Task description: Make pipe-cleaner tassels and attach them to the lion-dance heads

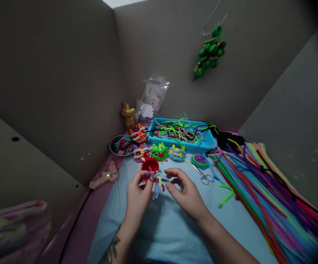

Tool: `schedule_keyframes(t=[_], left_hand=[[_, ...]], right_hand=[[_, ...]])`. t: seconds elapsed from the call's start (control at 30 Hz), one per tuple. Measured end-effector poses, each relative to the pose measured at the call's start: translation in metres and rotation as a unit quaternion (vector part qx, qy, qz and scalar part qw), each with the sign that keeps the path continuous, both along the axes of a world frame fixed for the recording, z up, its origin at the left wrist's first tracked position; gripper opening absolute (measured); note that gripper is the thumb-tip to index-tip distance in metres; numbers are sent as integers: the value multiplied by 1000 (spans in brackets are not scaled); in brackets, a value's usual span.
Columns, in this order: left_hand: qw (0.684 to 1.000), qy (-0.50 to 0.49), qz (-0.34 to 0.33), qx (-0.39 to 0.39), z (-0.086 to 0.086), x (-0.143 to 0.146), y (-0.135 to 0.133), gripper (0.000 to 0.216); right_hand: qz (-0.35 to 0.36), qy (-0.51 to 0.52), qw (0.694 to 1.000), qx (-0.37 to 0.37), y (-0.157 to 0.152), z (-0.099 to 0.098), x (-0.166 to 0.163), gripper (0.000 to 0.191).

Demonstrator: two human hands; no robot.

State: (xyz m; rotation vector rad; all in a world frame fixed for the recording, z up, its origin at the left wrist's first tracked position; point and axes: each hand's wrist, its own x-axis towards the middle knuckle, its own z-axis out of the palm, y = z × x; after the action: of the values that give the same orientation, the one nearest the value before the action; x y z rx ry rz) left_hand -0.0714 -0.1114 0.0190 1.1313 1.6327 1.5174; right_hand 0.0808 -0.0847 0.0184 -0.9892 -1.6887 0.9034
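My left hand [137, 193] is closed in a pinch on a small bundle of short coloured pipe-cleaner pieces [157, 183] just above the light blue mat [172, 227]. My right hand [185, 190] hovers right beside the bundle, fingers curled and apart, its fingertips close to the pieces. A red pipe-cleaner figure [149, 165] lies just beyond my left fingers. Whether my right fingers touch the bundle I cannot tell.
A row of small pipe-cleaner faces [160, 151] lies behind. A blue tray [207, 141] holds scraps. Scissors [203, 175] lie right of my hands. A large heap of long pipe cleaners [266, 190] fills the right. A pink glue gun [105, 178] rests at left. Grey cardboard walls surround.
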Motion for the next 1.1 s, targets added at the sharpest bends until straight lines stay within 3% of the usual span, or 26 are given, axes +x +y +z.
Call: schedule_keyframes(t=[0.17,0.27,0.43,0.57,0.77,0.83,0.93,1.1], left_hand=[[999,15,-49,9,-5,4,-3,11],[997,40,-67,14,-7,5,-3,17],[997,51,-55,5,-7,4,-3,15],[1000,15,-10,-7,-8,5,-4,13],[1000,7,19,1,-4,4,-2,13],[999,10,29,9,-2,3,-1,14],[999,8,33,13,1,2,0,16],[1000,13,14,15,0,4,-1,16]], right_hand=[[-11,-56,995,86,-5,3,-13,29],[-26,-52,994,94,-6,1,-17,25],[-49,-21,996,65,-4,-1,-15,18],[-90,13,996,-25,-1,0,-14,12],[-103,52,993,0,-5,0,-15,41],[-94,35,994,-32,-10,-3,-15,38],[-27,5,992,-125,-17,-10,-18,19],[44,62,957,-281,-18,-18,-22,25]])
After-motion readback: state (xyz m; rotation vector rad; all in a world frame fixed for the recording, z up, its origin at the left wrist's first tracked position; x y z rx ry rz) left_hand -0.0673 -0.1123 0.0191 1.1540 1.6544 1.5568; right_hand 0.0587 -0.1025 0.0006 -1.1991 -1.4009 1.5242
